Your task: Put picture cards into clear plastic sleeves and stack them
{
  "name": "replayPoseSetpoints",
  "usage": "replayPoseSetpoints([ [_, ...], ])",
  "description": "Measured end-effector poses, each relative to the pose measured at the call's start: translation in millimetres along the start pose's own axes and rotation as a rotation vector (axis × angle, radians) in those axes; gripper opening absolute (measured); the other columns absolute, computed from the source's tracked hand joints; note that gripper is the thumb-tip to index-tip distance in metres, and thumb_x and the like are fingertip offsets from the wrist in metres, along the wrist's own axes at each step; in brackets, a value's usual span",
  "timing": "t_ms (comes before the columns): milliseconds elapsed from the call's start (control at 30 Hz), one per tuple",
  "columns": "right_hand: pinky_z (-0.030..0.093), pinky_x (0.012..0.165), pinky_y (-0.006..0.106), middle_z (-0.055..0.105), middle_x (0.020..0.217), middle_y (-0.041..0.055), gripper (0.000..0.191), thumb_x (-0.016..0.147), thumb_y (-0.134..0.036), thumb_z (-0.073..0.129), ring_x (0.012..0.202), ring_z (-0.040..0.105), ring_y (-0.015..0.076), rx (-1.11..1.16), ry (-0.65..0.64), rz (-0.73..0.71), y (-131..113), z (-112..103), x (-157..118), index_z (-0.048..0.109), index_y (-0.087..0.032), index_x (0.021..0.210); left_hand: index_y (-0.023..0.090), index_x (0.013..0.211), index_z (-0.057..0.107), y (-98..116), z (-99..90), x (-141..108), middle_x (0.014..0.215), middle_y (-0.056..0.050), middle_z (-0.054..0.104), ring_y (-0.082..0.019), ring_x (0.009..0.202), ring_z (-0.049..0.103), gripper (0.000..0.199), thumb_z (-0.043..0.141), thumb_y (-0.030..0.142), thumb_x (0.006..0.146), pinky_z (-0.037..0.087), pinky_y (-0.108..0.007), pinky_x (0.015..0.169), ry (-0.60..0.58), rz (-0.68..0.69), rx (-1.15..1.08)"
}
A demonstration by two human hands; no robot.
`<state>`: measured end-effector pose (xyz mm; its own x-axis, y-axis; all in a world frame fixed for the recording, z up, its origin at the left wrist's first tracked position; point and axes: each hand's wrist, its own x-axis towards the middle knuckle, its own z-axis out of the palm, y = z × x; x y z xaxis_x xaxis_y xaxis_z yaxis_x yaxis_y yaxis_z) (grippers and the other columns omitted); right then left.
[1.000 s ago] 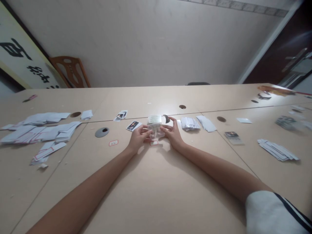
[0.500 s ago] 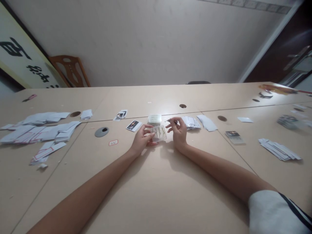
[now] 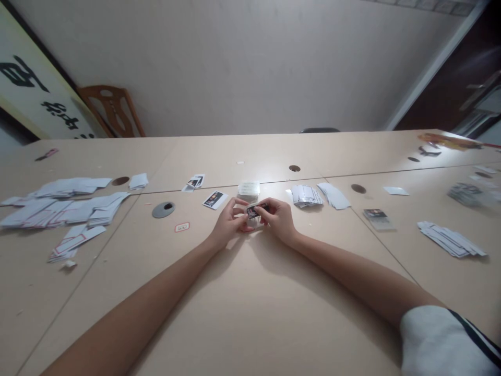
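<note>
My left hand (image 3: 228, 223) grips a small clear plastic case (image 3: 251, 223) by its left side, above the table. Between the fingers and thumb of my right hand (image 3: 281, 220) is a small dark printed card (image 3: 253, 211), lying over the case and covering most of it. Just beyond my hands stands a stack of similar clear cases (image 3: 249, 189). A photo card (image 3: 215, 200) rests on the table left of my left hand. Right of my right hand sits a bundle of white cards (image 3: 306, 195).
Piles of white paper slips (image 3: 66, 211) cover the left side of the table (image 3: 250, 313). A grey cable cover (image 3: 163, 210) and a red-edged label (image 3: 182, 227) lie nearer. More white slips (image 3: 450, 239) and a clear case with a picture (image 3: 378, 219) lie right. Scissors (image 3: 47, 154) rest far left.
My right hand has moved left and brought the dark card over the clear case. My left hand keeps hold of the case in nearly the same place.
</note>
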<state>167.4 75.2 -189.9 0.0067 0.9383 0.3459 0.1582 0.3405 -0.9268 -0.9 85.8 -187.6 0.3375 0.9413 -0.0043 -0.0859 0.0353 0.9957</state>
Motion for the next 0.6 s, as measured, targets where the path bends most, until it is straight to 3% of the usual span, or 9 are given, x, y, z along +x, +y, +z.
replayPoseSetpoints([
  [233, 0.047, 0.049, 0.021, 0.063, 0.057, -0.0002, 0.021, 0.081, -0.036, 0.066, 0.047, 0.057, 0.0105, 0.001, 0.002, 0.029, 3.9, 1.4, -1.8, 0.068, -0.015, 0.081, 0.019, 0.099, 0.049, 0.0, -0.1, 2.7, 0.083, -0.001, 0.063, -0.010, 0.059, 0.064, 0.038, 0.066, 0.045, 0.079, 0.057, -0.024, 0.056, 0.025, -0.045, -0.037],
  [600, 0.050, 0.049, 0.023, 0.066, 0.061, 0.0017, 0.022, 0.081, -0.037, 0.067, 0.050, 0.062, 0.0123, 0.049, 0.026, 0.033, 4.0, 3.7, -2.7, 0.068, -0.015, 0.081, 0.018, 0.103, 0.047, 1.8, -0.9, -0.5, 0.086, -0.004, 0.067, -0.016, 0.070, 0.069, 0.047, 0.071, 0.049, 0.076, 0.058, -0.027, 0.063, -0.049, -0.019, -0.028],
])
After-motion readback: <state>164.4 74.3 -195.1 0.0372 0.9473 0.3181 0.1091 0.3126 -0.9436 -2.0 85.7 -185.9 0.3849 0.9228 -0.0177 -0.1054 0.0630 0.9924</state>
